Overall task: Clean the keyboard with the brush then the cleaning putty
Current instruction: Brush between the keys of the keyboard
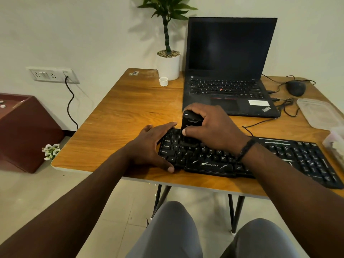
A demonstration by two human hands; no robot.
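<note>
Right, brushing step: right hand clenched around the brush on the keyboard's upper-left keys, left hand flat, bracing it on the tabletop. Next, probably sweep rightward.

Left hand flat, fingers spread; right hand curled in grip, wrist raised.
</note>
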